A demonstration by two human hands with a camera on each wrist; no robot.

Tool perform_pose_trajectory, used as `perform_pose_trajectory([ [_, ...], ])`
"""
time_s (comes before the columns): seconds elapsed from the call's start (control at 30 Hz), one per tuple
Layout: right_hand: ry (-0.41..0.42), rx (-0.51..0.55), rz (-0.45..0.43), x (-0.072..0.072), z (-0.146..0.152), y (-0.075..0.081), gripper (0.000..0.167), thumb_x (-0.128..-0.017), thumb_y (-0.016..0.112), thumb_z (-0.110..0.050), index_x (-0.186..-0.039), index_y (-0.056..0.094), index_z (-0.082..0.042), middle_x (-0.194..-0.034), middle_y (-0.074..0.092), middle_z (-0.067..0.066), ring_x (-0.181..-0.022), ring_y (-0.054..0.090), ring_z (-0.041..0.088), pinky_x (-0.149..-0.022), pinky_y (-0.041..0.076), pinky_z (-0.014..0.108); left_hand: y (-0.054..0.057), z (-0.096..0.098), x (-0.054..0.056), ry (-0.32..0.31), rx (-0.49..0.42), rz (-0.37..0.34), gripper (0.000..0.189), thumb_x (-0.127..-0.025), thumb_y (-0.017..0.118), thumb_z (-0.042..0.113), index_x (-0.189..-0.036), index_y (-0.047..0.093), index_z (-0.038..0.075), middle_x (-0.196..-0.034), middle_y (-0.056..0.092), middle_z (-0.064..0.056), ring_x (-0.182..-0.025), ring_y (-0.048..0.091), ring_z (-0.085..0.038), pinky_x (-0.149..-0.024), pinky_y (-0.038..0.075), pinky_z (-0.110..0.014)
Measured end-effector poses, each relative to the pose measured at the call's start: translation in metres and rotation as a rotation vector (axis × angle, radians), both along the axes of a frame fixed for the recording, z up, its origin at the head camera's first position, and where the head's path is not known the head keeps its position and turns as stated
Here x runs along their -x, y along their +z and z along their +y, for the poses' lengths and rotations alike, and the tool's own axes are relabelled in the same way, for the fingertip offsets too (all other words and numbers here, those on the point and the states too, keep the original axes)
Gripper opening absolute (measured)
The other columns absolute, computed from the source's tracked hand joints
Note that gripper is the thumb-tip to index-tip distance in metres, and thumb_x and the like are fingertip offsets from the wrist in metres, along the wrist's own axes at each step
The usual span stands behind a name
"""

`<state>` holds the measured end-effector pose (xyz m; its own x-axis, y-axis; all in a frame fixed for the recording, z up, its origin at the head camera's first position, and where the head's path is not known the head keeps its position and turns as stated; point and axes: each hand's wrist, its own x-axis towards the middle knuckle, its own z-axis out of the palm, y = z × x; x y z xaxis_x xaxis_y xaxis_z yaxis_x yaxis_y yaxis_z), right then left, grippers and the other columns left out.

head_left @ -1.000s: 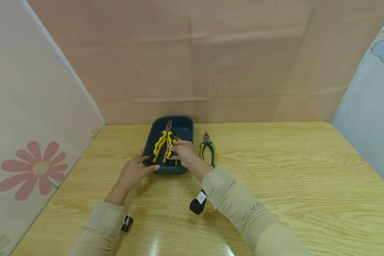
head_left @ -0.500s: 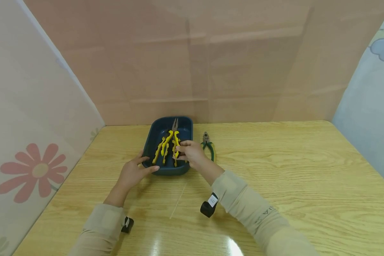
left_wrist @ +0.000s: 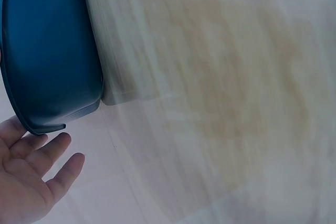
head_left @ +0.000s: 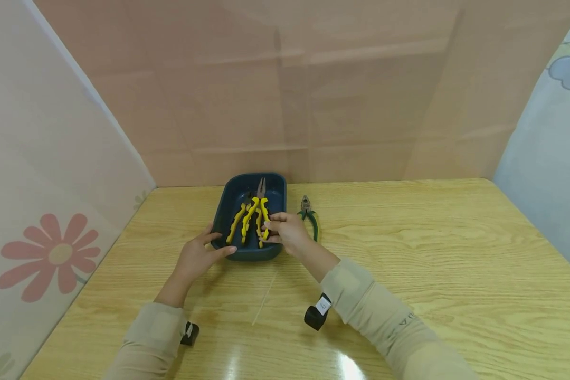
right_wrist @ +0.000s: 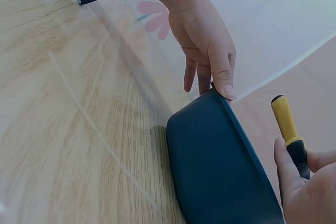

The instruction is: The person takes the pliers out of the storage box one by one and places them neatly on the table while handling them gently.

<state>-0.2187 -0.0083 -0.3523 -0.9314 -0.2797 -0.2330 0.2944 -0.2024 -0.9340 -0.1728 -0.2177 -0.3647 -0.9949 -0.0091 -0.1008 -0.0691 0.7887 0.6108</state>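
Observation:
My left hand (head_left: pixel 201 256) grips the near left corner of a dark blue plastic bin (head_left: pixel 253 255), thumb over the rim and fingers outside, as the right wrist view shows. My right hand (head_left: pixel 287 232) pinches one handle of yellow-and-black pliers (head_left: pixel 260 199) inside the bin. Their grey jaws point to the back. In the right wrist view that handle (right_wrist: pixel 284 119) sticks up between thumb and fingers. Beneath lies a second pair of yellow-handled pliers (head_left: pixel 236 222), partly covered. Green-handled pliers (head_left: pixel 315 224) lie on the table right of the bin, partly hidden by my right hand.
The wood-grain table (head_left: pixel 408 253) runs up to a tan back wall (head_left: pixel 361 105). A pale thin strip (head_left: pixel 263 301) lies in front of the bin. Black wrist devices (head_left: pixel 316 318) hang from both sleeves. A flower-printed panel (head_left: pixel 59 253) stands at the left.
My right hand has shifted right, bringing the pinched pliers across to the bin's right half. The second yellow pair now shows further left, beneath them. My left hand stays at the corner.

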Motion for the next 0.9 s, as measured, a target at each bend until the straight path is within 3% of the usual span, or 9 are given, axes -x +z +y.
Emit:
perform_pose_trajectory([
  [0.5, -0.016, 0.032, -0.008, -0.010, 0.020, -0.003, 0.039, -0.085, 0.046, 0.007, -0.122, 0.036, 0.013, -0.110, 0.044, 0.032, -0.098, 0.048, 0.042, -0.073, 0.048, 0.036, -0.002, 0.000, 0.001, -0.006, -0.003, 0.008, 0.088, -0.065, 0.057, 0.064, -0.125, 0.044, 0.001, -0.143, 0.013, -0.010, -0.123, 0.019, -0.040, -0.088, 0.031, -0.053],
  [0.67, -0.034, 0.039, 0.006, -0.012, 0.026, -0.005, 0.035, -0.085, 0.046, 0.008, -0.119, 0.039, 0.015, -0.103, 0.047, 0.029, -0.098, 0.048, 0.042, -0.072, 0.048, 0.037, -0.001, 0.001, 0.002, -0.012, -0.006, 0.019, 0.087, -0.066, 0.057, 0.063, -0.125, 0.045, 0.000, -0.142, 0.013, -0.011, -0.123, 0.019, -0.041, -0.089, 0.029, -0.054],
  [0.9, 0.008, 0.008, 0.041, -0.013, 0.036, -0.006, 0.038, -0.086, 0.046, 0.006, -0.121, 0.036, 0.015, -0.100, 0.048, 0.027, -0.094, 0.050, 0.040, -0.075, 0.047, 0.038, -0.002, 0.001, 0.002, -0.012, -0.003, 0.020, 0.087, -0.065, 0.057, 0.063, -0.125, 0.045, 0.001, -0.142, 0.013, -0.010, -0.123, 0.019, -0.040, -0.089, 0.030, -0.054],
])
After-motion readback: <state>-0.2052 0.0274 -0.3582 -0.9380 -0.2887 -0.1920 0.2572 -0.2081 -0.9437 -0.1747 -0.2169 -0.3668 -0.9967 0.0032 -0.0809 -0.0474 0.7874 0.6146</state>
